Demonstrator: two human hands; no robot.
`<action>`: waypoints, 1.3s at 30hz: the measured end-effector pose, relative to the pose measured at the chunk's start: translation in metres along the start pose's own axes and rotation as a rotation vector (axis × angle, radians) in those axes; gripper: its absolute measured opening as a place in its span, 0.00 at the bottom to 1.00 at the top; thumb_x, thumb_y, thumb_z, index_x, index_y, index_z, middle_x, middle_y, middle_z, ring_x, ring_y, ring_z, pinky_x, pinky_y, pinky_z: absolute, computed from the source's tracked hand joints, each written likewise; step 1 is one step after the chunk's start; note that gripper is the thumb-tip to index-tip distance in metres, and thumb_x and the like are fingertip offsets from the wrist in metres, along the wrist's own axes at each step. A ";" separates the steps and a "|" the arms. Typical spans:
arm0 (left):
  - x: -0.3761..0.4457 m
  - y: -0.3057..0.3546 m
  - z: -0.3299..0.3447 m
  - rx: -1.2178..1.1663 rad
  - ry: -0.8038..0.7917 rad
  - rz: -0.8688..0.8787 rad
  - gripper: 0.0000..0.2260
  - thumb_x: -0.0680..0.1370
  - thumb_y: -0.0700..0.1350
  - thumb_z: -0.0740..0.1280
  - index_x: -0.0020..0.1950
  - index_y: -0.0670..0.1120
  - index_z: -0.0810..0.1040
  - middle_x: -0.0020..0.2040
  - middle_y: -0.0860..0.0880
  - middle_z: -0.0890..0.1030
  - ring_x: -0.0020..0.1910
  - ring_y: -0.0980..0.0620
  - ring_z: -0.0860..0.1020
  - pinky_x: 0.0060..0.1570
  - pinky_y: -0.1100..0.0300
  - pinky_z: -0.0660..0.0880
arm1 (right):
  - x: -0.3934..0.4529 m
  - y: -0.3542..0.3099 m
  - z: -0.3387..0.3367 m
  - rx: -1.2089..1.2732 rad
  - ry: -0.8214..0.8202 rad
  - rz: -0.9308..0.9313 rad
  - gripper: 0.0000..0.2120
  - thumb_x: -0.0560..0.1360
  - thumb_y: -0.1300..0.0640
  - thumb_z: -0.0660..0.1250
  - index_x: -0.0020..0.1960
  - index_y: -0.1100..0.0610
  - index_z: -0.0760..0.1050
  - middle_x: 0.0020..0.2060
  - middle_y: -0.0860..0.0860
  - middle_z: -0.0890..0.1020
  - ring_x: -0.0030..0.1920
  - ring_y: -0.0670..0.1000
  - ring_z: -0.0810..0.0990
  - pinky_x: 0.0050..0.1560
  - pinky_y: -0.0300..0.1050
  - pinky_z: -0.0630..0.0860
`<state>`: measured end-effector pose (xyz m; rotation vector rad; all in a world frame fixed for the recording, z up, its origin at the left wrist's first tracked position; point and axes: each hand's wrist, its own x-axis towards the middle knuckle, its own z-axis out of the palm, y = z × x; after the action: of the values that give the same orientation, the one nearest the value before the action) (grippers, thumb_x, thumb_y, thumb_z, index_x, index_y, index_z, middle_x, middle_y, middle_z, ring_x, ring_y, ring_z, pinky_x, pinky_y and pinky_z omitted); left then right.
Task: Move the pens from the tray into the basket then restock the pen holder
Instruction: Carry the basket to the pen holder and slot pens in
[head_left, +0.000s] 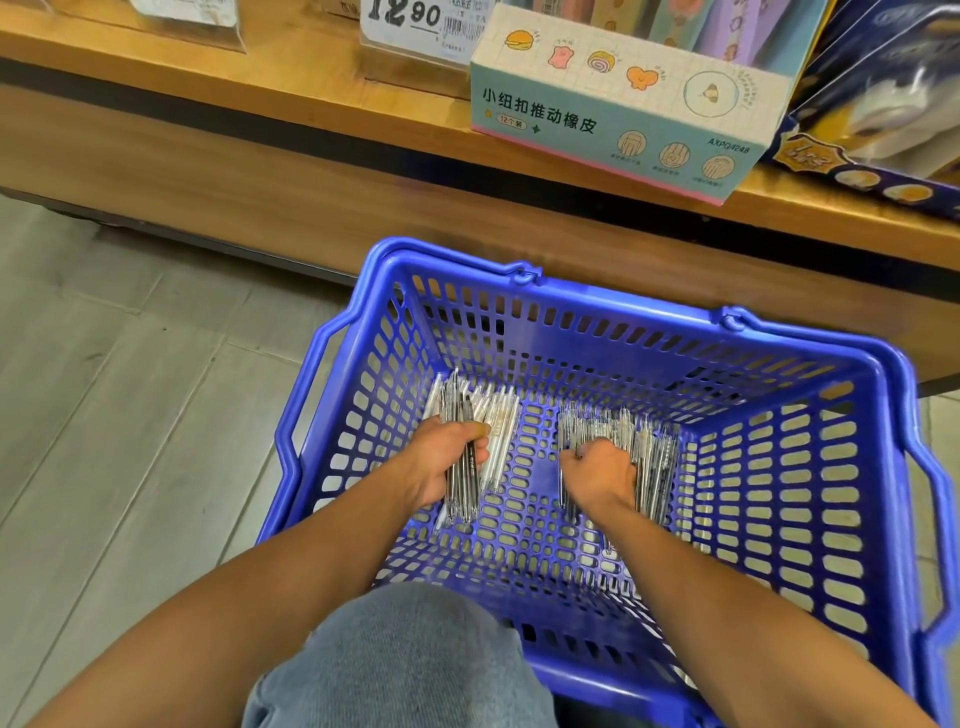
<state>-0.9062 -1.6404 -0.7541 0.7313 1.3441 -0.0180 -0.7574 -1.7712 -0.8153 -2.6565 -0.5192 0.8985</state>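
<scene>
Both hands down in the blue basket (878, 467). Left hand (447, 462) grips a bundle of pens (467, 415); right hand (602, 473) clenched on a second bundle (649, 447). Transfer into the basket looks mostly done, restock not started, I'd judge. Tray and pen holder are out of frame. Can't tell if the bundles rest on the basket floor or hang just above it.
</scene>
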 end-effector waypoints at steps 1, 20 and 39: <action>-0.001 0.000 0.000 -0.004 -0.003 -0.004 0.13 0.79 0.39 0.68 0.62 0.35 0.75 0.34 0.47 0.80 0.30 0.54 0.78 0.29 0.62 0.77 | -0.002 -0.004 -0.001 0.080 -0.013 -0.026 0.10 0.78 0.57 0.66 0.39 0.58 0.75 0.30 0.52 0.78 0.27 0.48 0.74 0.28 0.40 0.75; -0.006 0.005 0.008 -0.060 -0.016 0.033 0.32 0.75 0.44 0.74 0.75 0.38 0.64 0.54 0.41 0.82 0.45 0.47 0.83 0.36 0.56 0.80 | -0.016 -0.048 -0.003 0.694 -0.397 -0.077 0.04 0.77 0.64 0.67 0.47 0.61 0.80 0.39 0.55 0.84 0.33 0.49 0.82 0.36 0.40 0.80; 0.000 0.002 0.004 -0.106 -0.038 0.018 0.23 0.77 0.40 0.71 0.69 0.37 0.71 0.47 0.43 0.81 0.40 0.50 0.81 0.38 0.58 0.80 | -0.004 -0.022 0.006 -0.027 -0.261 -0.170 0.14 0.80 0.56 0.63 0.37 0.59 0.70 0.32 0.49 0.76 0.27 0.50 0.78 0.29 0.40 0.77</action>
<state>-0.9018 -1.6406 -0.7526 0.6509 1.2918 0.0530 -0.7694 -1.7522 -0.8090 -2.4850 -0.8086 1.1979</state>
